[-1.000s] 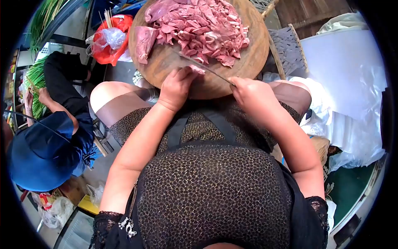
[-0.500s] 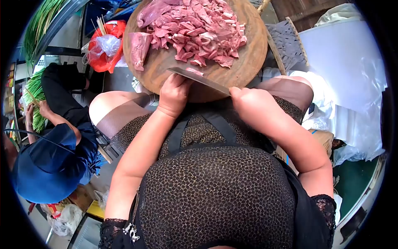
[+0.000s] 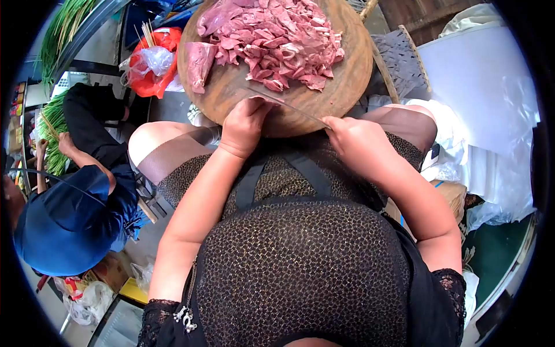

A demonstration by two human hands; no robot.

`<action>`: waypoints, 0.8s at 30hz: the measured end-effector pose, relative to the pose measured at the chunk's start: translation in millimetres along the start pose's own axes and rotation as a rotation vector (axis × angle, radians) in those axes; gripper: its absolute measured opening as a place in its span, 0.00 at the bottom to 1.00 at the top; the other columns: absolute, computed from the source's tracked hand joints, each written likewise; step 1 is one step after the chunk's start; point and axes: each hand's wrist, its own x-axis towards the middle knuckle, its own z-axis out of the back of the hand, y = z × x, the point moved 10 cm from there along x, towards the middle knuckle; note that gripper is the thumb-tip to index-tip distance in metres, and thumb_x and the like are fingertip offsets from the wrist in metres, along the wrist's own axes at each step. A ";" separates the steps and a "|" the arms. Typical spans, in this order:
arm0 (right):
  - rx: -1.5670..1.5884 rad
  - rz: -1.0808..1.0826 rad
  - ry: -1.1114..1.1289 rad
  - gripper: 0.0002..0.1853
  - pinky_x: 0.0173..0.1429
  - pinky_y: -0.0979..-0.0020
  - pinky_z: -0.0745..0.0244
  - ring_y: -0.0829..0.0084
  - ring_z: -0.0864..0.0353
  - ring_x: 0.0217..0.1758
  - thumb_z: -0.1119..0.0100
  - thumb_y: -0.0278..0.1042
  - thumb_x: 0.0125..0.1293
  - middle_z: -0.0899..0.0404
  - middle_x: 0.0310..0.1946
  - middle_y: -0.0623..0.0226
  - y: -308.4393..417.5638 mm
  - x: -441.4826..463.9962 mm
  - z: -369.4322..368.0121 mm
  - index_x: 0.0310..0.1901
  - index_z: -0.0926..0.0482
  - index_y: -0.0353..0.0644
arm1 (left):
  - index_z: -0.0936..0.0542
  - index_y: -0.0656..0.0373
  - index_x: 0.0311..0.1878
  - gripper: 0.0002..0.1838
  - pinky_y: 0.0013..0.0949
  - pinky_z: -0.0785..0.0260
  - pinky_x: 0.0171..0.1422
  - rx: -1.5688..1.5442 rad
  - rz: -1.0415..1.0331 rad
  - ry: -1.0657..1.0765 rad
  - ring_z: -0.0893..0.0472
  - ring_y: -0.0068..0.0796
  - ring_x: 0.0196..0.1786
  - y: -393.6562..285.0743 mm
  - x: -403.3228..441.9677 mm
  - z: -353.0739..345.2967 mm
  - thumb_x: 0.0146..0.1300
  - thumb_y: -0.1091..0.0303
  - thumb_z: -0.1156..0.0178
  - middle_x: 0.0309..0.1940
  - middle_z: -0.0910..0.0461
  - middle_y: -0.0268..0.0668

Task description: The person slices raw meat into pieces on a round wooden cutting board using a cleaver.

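Observation:
A round wooden chopping board [image 3: 341, 107] lies in front of my knees. On its far part is a heap of sliced pink meat [image 3: 283, 40], with a larger uncut chunk [image 3: 200, 63] at the left. My right hand [image 3: 361, 141] is closed round the handle of a knife [image 3: 292, 108], whose blade shows nearly edge-on and points left across the near part of the board. My left hand [image 3: 245, 124] is closed at the near edge, its fingers pressed on a small piece of meat beside the blade tip. Most of that piece is hidden by the fingers and blade.
At the left a person in a blue hat [image 3: 69, 220] handles green stalks [image 3: 55, 133]. A red plastic bag [image 3: 153, 63] with skewers stands left of the board. A woven chair [image 3: 399, 63] and white plastic sheeting [image 3: 491, 110] are at the right.
The knife blade has turned from showing its flat side to nearly edge-on. My left hand has shifted slightly. The other person's hands have moved at the green stalks.

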 end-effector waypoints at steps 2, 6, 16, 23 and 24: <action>-0.018 -0.026 0.047 0.07 0.36 0.51 0.20 0.48 0.15 0.34 0.49 0.31 0.69 0.18 0.28 0.50 -2.3 -8.0 -2.1 0.39 0.24 0.38 | 0.14 0.55 0.45 0.09 0.36 0.23 0.52 -0.191 0.088 0.011 0.17 0.38 0.46 7.3 3.0 -2.4 0.65 0.71 0.40 0.45 0.17 0.36; -0.064 -0.005 0.060 0.09 0.33 0.53 0.21 0.52 0.16 0.31 0.48 0.31 0.69 0.17 0.28 0.54 -6.1 -12.2 -13.3 0.46 0.22 0.37 | 0.14 0.57 0.47 0.09 0.34 0.25 0.56 -0.753 0.373 0.026 0.16 0.38 0.49 24.2 1.0 -17.8 0.69 0.72 0.42 0.46 0.15 0.38; -0.051 -0.004 0.162 0.05 0.35 0.51 0.20 0.47 0.15 0.32 0.50 0.27 0.64 0.18 0.27 0.48 6.0 26.9 -27.7 0.37 0.24 0.36 | 0.14 0.54 0.48 0.13 0.33 0.22 0.53 0.100 -0.143 -0.104 0.16 0.34 0.48 -14.9 7.0 9.3 0.61 0.73 0.40 0.46 0.15 0.34; -0.007 0.000 -0.058 0.08 0.38 0.48 0.21 0.47 0.15 0.34 0.50 0.32 0.68 0.17 0.28 0.50 -8.7 35.1 -21.3 0.37 0.23 0.39 | 0.14 0.53 0.45 0.12 0.34 0.20 0.48 0.121 -0.115 -0.081 0.16 0.36 0.46 -8.6 0.2 8.8 0.57 0.73 0.37 0.46 0.17 0.33; -0.008 0.008 -0.053 0.08 0.38 0.48 0.21 0.47 0.15 0.34 0.50 0.32 0.68 0.17 0.28 0.50 -6.1 28.5 -18.0 0.37 0.23 0.39 | 0.14 0.54 0.44 0.11 0.34 0.21 0.47 0.092 -0.103 -0.072 0.16 0.36 0.46 -6.1 -1.4 6.5 0.58 0.73 0.36 0.45 0.17 0.34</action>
